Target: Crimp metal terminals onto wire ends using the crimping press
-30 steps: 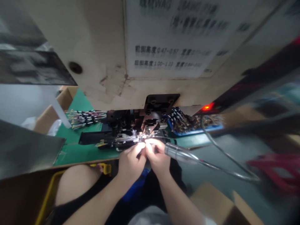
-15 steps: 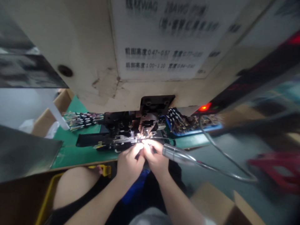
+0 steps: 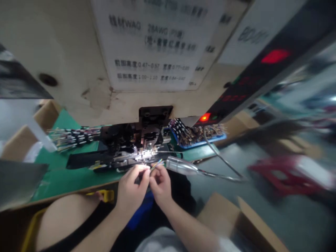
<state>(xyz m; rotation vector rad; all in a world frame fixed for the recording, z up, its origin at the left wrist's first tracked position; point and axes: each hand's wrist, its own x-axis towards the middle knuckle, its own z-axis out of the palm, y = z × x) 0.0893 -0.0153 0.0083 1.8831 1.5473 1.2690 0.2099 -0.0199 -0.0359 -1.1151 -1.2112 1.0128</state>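
Thin coloured wires (image 3: 159,163) fan out between my fingertips, just in front of the lit working point of a crimping machine (image 3: 147,140). My left hand (image 3: 131,185) pinches them between thumb and forefinger. Beside it, my right hand (image 3: 161,183) is also closed on the wires, its fingers curled. Where the wires run inside my palms is hidden. A strip of metal terminals (image 3: 126,157) leads in from the left to the bright spot. Close to my right hand lies a silver lamp head (image 3: 181,165) on a bendy metal neck.
Bundles of wires with black sleeves (image 3: 78,137) lie left on the green table (image 3: 73,183). More bundles fill a blue tray (image 3: 214,139) at the right. The machine's pale housing (image 3: 78,87) hangs above my hands. An open cardboard box (image 3: 223,213) and a red stool (image 3: 275,178) stand right.
My hands have drawn back from the lit working point towards me, and the coloured wire ends now show. The whole view has shifted, so the machine appears further left.
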